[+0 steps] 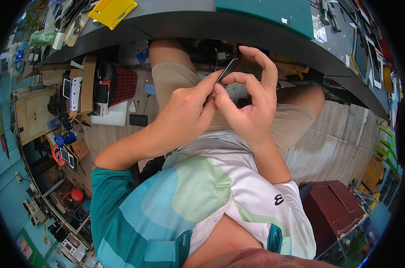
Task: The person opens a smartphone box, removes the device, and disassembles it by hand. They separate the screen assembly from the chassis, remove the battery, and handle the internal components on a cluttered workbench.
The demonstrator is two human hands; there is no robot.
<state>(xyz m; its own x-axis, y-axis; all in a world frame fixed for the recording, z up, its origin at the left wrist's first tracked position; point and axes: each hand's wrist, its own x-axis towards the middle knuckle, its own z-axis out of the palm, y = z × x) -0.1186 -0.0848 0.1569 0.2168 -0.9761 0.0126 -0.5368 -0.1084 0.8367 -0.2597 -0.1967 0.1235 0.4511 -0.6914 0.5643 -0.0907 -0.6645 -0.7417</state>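
Observation:
Both hands meet in front of my chest, above my lap. Between them is a thin dark phone-like slab (228,70) with a bright edge, tilted and seen nearly edge-on, so its faces are mostly hidden. My left hand (184,109) is closed, pinching the slab's lower end between thumb and fingers. From the other side, my right hand (251,100) grips it between thumb and bent index finger. The other visible right-hand fingers are raised and curved away from the slab.
A grey desk (184,23) curves ahead, bearing a green mat (265,15), a yellow plastic holder (113,12), screwdrivers (332,17) and several phones at right. On the floor at left stand a red basket (124,84) and a cardboard box (88,85). A dark red box (332,207) sits at lower right.

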